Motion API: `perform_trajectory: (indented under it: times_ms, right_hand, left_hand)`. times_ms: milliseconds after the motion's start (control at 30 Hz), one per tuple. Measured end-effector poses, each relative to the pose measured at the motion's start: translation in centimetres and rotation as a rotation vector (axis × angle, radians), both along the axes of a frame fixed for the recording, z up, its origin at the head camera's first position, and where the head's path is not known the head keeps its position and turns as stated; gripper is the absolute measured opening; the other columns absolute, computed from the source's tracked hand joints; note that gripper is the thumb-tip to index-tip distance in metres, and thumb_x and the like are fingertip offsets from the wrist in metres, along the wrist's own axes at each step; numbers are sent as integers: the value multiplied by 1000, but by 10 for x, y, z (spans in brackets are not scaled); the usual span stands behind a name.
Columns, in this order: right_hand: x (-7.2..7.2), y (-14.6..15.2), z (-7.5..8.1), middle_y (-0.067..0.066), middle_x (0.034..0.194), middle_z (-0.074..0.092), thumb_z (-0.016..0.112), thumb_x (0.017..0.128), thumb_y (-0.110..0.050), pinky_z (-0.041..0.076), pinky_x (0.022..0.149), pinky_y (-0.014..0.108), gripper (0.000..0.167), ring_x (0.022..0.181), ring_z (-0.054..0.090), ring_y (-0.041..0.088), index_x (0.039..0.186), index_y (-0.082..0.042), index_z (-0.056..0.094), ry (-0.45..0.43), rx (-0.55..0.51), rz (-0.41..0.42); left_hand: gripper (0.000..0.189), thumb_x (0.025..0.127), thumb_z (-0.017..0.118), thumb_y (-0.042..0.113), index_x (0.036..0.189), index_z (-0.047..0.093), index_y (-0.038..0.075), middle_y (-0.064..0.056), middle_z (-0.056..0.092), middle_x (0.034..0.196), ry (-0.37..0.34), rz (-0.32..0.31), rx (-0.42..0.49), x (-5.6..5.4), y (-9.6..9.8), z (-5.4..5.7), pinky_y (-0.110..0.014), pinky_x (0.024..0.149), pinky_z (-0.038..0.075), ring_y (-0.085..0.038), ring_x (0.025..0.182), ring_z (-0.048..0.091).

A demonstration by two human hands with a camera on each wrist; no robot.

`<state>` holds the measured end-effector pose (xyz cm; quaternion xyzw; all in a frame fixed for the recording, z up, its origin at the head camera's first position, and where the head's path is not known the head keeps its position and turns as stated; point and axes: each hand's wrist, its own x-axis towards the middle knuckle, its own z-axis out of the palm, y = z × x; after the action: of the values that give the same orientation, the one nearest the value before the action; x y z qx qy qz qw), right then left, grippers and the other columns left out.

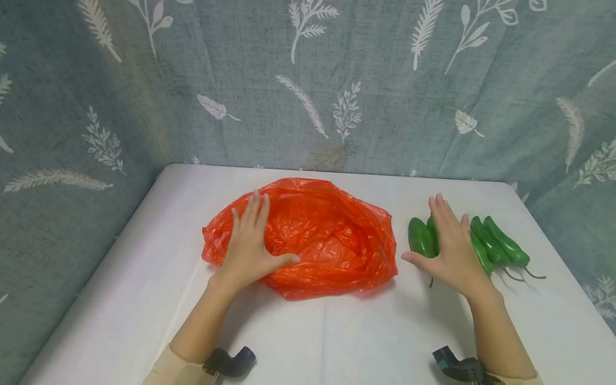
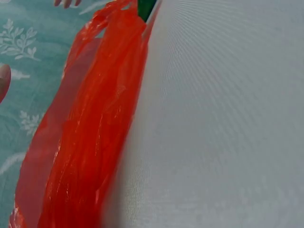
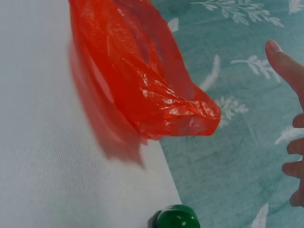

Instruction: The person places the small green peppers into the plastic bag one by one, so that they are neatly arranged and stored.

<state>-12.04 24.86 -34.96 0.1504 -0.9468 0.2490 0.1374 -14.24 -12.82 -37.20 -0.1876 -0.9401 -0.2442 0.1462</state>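
A red plastic bag sprawls across the middle of the white desk, closer to the far edge, its mouth gaping up with the crinkled inside on show! The left hand is up over the bag's left end, fingers straight, thumb stuck out toward the middle; whether it brushes the plastic, I can't tell. Across to the right hand, up over the green peppers, fingers straight too, thumb pointing at the bag. Two hands well apart, both spread, neither gripping a thing! Those glossy peppers lie toward the right edge, at least five showing, some half hidden behind that hand, thin stems toward the near side. Beige sleeves reach in, a dark camera on each wrist. Past the far edge hangs grey-green cloth printed with white leaves.
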Motion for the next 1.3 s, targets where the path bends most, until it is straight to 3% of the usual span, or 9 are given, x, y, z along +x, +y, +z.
perform_trajectory:
  times_ms: [367,600,733,933,1100,1300]
  right_hand:
    - [-4,-2,-7,18,156,17,79,73,-22,-7,113,59,104,142,15,42,153,-17,14,-23,-248,79]
    - [-2,-8,-8,10,157,16,78,75,-19,0,106,71,100,143,2,44,152,-23,15,-97,-353,52]
    - [-3,-7,-8,12,157,17,77,75,-16,1,107,71,99,143,6,43,152,-21,16,-90,-362,48]
    - [-2,-3,-7,13,156,19,77,75,-16,0,110,66,98,143,11,41,152,-21,17,-69,-361,42]
    - [1,2,-6,13,156,19,78,76,-20,2,108,68,99,143,8,42,152,-23,16,-86,-358,6]
    - [4,8,-3,12,157,17,77,77,-23,1,107,71,98,143,3,44,152,-25,15,-103,-364,-11]
  left_hand:
    - [129,61,85,49,153,-1,20,0,0,160,-13,24,177,4,-6,1,-54,116,-3,-27,146,6]
    - [127,61,86,45,153,0,22,1,2,160,-12,37,232,9,-11,3,-55,116,-2,-26,146,7]
    - [126,62,85,46,153,0,24,3,1,160,-31,47,245,12,-16,5,-57,115,1,-28,146,6]
    - [128,61,87,39,153,0,22,-1,5,160,17,44,272,12,-26,5,-54,116,-2,-27,146,8]
    - [127,61,88,36,153,1,26,-2,7,159,16,59,308,15,-34,3,-60,114,-1,-27,146,6]
    - [127,60,88,34,153,3,23,-6,10,159,35,68,294,15,-41,2,-55,115,-4,-28,145,10]
